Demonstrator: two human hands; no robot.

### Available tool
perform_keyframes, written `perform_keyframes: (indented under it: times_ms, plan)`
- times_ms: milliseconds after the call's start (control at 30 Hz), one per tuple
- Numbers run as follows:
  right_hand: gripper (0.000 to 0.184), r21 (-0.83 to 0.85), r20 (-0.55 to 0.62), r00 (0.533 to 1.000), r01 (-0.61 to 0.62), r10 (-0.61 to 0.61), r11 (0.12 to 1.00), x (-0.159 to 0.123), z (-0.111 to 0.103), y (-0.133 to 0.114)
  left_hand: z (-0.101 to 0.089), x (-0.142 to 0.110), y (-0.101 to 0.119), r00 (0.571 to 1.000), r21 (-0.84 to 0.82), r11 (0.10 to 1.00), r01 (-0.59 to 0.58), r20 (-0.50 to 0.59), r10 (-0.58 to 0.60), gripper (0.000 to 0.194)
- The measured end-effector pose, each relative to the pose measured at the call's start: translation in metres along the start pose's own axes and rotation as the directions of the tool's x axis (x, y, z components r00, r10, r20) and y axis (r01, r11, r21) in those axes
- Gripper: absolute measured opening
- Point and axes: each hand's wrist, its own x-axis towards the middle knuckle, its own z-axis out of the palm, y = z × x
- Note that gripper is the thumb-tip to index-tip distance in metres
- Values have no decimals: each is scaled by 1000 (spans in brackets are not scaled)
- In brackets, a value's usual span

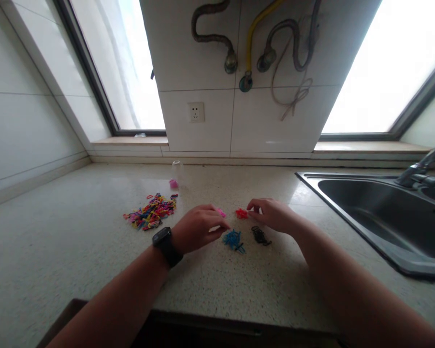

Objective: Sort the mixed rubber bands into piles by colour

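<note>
Blue bands [233, 239] lie by the fingertips of your left hand [199, 228], red bands [241, 213] by those of your right hand [271, 214]; whether either pinches one I cannot tell, so touch lightly, keeping colours apart.

So the counter [94, 270] fills the lower frame, sink [377, 208] set into it on the right. Left of centre sits a pile of little bands [152, 213], container [177, 170] just behind its right end. Four heaps [232, 240] around the middle, two behind, two in front, left hand [199, 227] and right hand [272, 215] either side. Up top: hoses [213, 38] on the wall [199, 140], outlet [196, 112] lower left of them, windows [380, 77] flanking.
</note>
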Motion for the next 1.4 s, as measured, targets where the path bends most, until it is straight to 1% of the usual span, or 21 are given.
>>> perform_keyframes:
  times_ms: [100,200,333,400,467,500,567,667,700,767,833,867,1000,1067,1300,1400]
  plan:
    - [19,-8,1,1000,-1,1,1000,0,-1,-2,-7,-1,-4,1000,49,999,6,9,-6,17]
    - [20,-2,5,1000,1,-1,1000,1,1,2,-15,-4,-13,999,97,995,30,-27,-28,17]
    - [23,24,10,999,36,-37,999,3,5,10,-31,-12,-34,988,167,982,92,-142,-68,14]
    - [26,24,6,1000,30,-30,999,3,6,12,-42,-19,-47,972,180,973,143,-211,-104,13]
    - [28,26,10,1000,26,-27,999,3,6,12,-55,-28,-61,947,182,960,211,-280,-155,13]
    - [29,30,15,999,28,-29,999,3,6,12,-61,-33,-69,928,181,949,259,-320,-192,13]
    - [29,36,21,999,36,-36,999,3,6,11,-73,-45,-84,869,163,915,369,-411,-277,15]
    - [29,36,22,999,44,-45,998,3,6,11,-86,-63,-104,752,112,833,542,-507,-421,19]
    - [29,35,20,999,46,-47,998,3,6,11,-89,-68,-109,713,95,801,591,-525,-464,20]
    - [29,35,17,998,53,-54,998,3,7,11,-93,-76,-117,659,80,743,665,-531,-532,22]
    - [29,33,13,998,57,-57,998,4,7,11,-94,-80,-120,633,81,703,707,-516,-577,24]
    - [29,31,12,998,55,-56,998,4,7,11,-94,-81,-121,631,85,691,717,-500,-593,25]
    - [27,26,13,999,44,-45,999,3,7,11,-93,-85,-124,650,94,678,729,-408,-641,24]
    - [26,23,10,998,55,-55,998,3,6,9,-93,-87,-127,651,89,675,733,-381,-657,25]
    - [26,17,29,999,43,-44,999,2,4,5,-91,-93,-138,640,83,654,752,-330,-694,27]
    - [24,14,-15,998,60,-59,998,2,4,6,-90,-93,-139,629,71,650,757,-347,-695,28]
